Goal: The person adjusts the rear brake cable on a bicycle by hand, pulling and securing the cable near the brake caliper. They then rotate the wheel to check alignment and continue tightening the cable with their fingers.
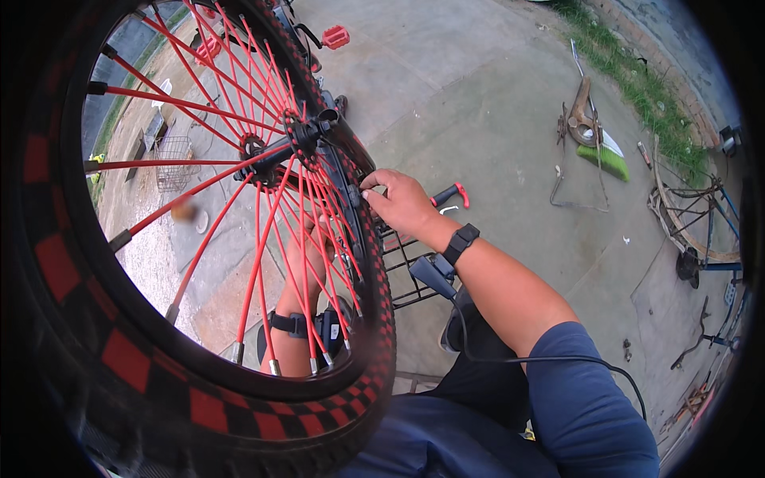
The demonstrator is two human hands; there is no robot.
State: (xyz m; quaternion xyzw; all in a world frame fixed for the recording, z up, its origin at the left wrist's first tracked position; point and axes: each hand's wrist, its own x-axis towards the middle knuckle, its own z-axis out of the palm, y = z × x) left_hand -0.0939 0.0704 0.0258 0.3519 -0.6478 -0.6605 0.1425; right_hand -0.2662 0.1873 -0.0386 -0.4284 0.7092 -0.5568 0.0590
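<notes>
A bicycle wheel with red spokes [209,105] and a red-and-black checkered tyre [126,356] fills the left side, close in front of me. Its hub [256,159] sits beside a black fork [348,143]. My right hand [396,199] is at the outer side of the fork, thumb and fingers pinched together near its black leg; what they grip is hidden. Through the spokes I see my left hand [307,251], fingers bent toward the inner side of the fork. Spokes cover part of it, and whatever it holds cannot be made out.
Below my right hand are a black wire basket [406,267] and a red-and-black handle grip [451,194]. A red pedal [335,37] shows at the top. At the right lie a green broom [603,159] and another bicycle wheel [689,215]. A black cable [550,359] runs along my right arm.
</notes>
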